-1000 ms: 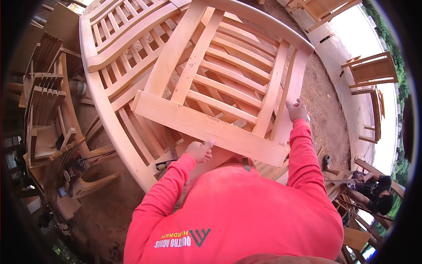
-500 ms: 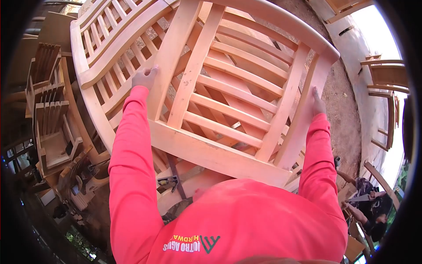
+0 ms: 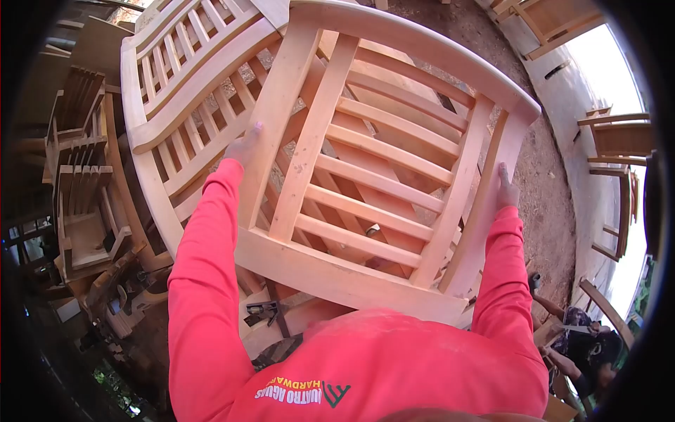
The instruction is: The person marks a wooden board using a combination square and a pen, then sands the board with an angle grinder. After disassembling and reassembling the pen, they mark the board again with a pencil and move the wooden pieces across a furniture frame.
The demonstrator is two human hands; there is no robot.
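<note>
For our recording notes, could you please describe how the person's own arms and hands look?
The left sleeve and right sleeve are long, reddish-pink and creased, narrowing snugly toward the wrists, with no visible markings. The left hand and right hand look ungloved.

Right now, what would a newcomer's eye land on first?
The slatted wooden panel, filling the center, with the left hand at its left side and the right hand at its right. Next, the bright red sweatshirt at bottom center, then the larger slatted wooden frame behind the panel at upper left.
</note>
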